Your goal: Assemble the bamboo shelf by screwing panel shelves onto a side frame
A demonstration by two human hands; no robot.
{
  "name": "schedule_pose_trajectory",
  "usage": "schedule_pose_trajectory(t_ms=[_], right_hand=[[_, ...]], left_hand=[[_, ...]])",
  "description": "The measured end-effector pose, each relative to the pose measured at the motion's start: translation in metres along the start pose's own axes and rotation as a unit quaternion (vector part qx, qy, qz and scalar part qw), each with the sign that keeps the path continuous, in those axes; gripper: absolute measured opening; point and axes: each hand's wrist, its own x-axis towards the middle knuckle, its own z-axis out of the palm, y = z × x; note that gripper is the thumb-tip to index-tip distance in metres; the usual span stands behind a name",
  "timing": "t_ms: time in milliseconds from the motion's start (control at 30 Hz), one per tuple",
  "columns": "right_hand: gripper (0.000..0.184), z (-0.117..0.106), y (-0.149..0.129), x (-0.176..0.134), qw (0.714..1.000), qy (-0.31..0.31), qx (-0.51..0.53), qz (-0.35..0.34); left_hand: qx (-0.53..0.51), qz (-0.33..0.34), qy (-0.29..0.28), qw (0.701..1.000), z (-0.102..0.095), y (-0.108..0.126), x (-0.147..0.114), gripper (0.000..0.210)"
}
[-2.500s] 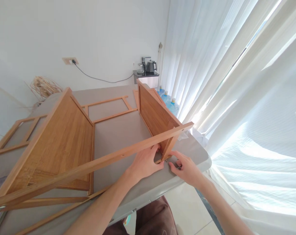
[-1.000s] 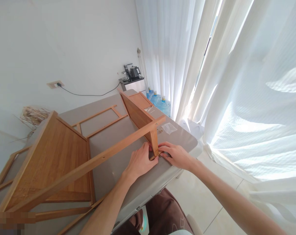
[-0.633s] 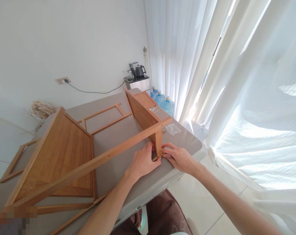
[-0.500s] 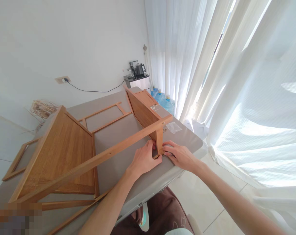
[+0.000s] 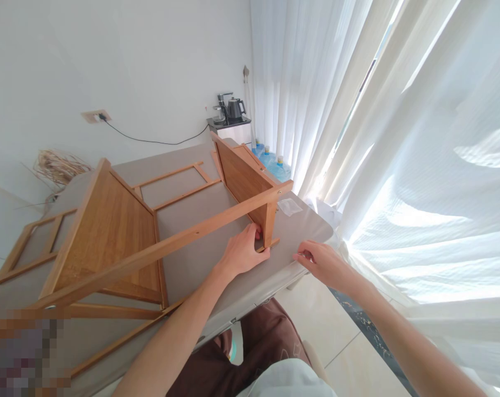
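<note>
Left hand (image 5: 244,251) grips an upright wooden panel (image 5: 244,175) low down (contact partly hidden); right hand (image 5: 319,258), at the near tabletop (image 5: 310,223) edge, is curled, any contents indiscernible.

Daylight through the curtains (image 5: 316,82) at right is bright, glaring white in patches; edges look stretched, the lower-left corner pixelated.

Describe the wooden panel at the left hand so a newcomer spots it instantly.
On the grey-topped table, look right toward the sheer white curtain. A flat, honey-brown wooden panel stands on edge at the right end of a long wooden rail. Unlike the similar wooden panel farther left, it has the bare left hand at its near lower corner.
</note>
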Motion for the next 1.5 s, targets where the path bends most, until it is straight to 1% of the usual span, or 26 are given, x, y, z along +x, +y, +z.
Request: schedule_pose_trajectory(t_ms=[100, 167, 233, 300, 367, 467, 600, 667, 733, 833, 967, 1200, 1367, 1500], right_hand=[[0.037, -0.010, -0.009, 0.003, 0.999, -0.036, 0.022, -0.019], [0.039, -0.015, -0.016, 0.007, 0.997, -0.041, 0.062, -0.023], [0.041, -0.017, -0.023, 0.011, 0.995, -0.022, 0.100, -0.016], [0.044, -0.017, -0.029, 0.014, 0.994, 0.004, 0.110, 0.000], [0.047, -0.015, -0.032, 0.014, 0.993, 0.013, 0.117, 0.027], [0.046, -0.010, -0.034, 0.014, 0.983, 0.015, 0.166, 0.073], [0.043, -0.002, -0.034, 0.014, 0.976, 0.059, 0.186, 0.093], [0.038, 0.001, -0.035, 0.014, 0.976, 0.054, 0.190, 0.090], [0.031, 0.002, -0.036, 0.014, 0.977, 0.027, 0.195, 0.081], [0.029, 0.002, -0.036, 0.013, 0.980, 0.004, 0.191, 0.058], [0.030, 0.005, -0.035, 0.012, 0.985, 0.007, 0.170, 0.029], [0.033, 0.020, -0.026, 0.011, 0.989, 0.020, 0.143, -0.008], [0.032, 0.027, -0.018, 0.016, 0.992, 0.018, 0.126, -0.023], [0.033, 0.028, -0.019, 0.019, 0.992, 0.009, 0.125, -0.029]], left_hand=[[-0.004, -0.001, -0.003, 1.000, 0.000, -0.001, 0.000, 0.034], [-0.009, 0.006, -0.002, 1.000, 0.001, -0.002, -0.001, 0.034], [-0.014, 0.015, 0.002, 1.000, 0.001, -0.002, -0.001, 0.034], [-0.019, 0.018, 0.006, 1.000, 0.002, -0.003, -0.002, 0.033], [-0.022, 0.019, 0.007, 1.000, 0.001, -0.003, -0.002, 0.033], [-0.024, 0.027, 0.007, 0.999, 0.001, -0.004, -0.003, 0.033], [-0.025, 0.030, 0.009, 0.999, 0.002, -0.006, -0.002, 0.034], [-0.026, 0.031, 0.011, 0.999, 0.004, -0.008, -0.001, 0.035], [-0.029, 0.033, 0.011, 0.999, 0.005, -0.008, -0.001, 0.036], [-0.030, 0.031, 0.011, 0.999, 0.005, -0.008, -0.001, 0.036], [-0.024, 0.024, 0.009, 0.999, 0.003, -0.007, -0.002, 0.036], [-0.027, 0.026, 0.009, 0.999, 0.004, -0.008, -0.001, 0.039], [-0.025, 0.025, 0.011, 0.999, 0.004, -0.008, -0.002, 0.039], [-0.026, 0.024, 0.008, 0.999, 0.003, -0.007, -0.003, 0.040]])
